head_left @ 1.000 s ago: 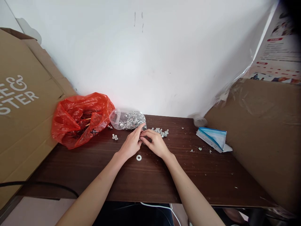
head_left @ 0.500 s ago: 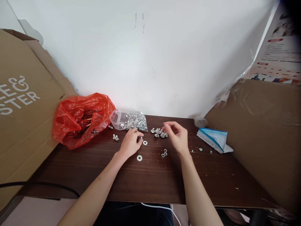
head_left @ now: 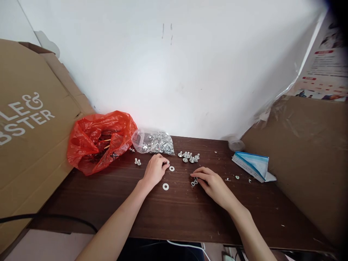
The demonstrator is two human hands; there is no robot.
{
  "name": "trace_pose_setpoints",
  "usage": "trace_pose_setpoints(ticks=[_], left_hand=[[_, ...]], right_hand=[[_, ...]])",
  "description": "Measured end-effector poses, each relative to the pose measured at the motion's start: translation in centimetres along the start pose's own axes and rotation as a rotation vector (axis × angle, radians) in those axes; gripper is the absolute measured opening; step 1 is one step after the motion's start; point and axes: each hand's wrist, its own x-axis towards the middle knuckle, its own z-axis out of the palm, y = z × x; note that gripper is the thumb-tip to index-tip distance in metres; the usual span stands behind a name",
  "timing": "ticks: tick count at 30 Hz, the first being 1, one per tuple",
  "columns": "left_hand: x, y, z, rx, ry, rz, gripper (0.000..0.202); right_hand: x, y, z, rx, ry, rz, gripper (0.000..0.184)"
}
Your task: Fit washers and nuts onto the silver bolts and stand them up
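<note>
My left hand (head_left: 155,169) is closed in a pinch, with a small bolt (head_left: 168,162) showing at its fingertips. Just right of those fingertips lies a flat washer (head_left: 172,168), and a second washer (head_left: 165,186) is nearer the front edge. My right hand (head_left: 210,182) reaches over a small cluster of hex nuts (head_left: 193,183); its fingers are apart, and the farthest nut lies between thumb and fingers on the table. Behind it, several bolts with washers (head_left: 191,159) stand on their heads. Two bolts (head_left: 137,162) stand left of my left hand.
A clear bag of hardware (head_left: 160,142) lies against the wall, beside a red plastic bag (head_left: 81,145). Cardboard (head_left: 24,119) borders the left side, more cardboard (head_left: 307,152) the right. A blue-and-white packet (head_left: 251,165) lies at the right, near small scraps (head_left: 237,177).
My right hand has moved from beside the bolts down toward me, onto the nuts. My left hand stays near the washer, still pinching. The whole view has shifted slightly.
</note>
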Motion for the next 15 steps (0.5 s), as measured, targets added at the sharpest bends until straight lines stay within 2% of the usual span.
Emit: trace_pose_setpoints(ticks=[4,8,12,15], left_hand=[[-0.1,-0.1,0.2,-0.013,0.016,0.012,0.012],[-0.1,-0.1,0.3,-0.009,0.025,0.004,0.012],[-0.1,0.0,0.2,-0.006,0.022,0.005,0.012],[-0.1,-0.1,0.3,0.001,0.036,0.004,0.009]], right_hand=[[0.4,0.1,0.3,-0.03,0.04,0.029,0.024],[1.8,-0.6,-0.4,0.013,0.092,0.036,0.022],[5.1,-2.8,-0.7,0.182,0.137,0.012,0.018],[7.9,-4.4,0.7,0.403,0.161,0.005,0.011]])
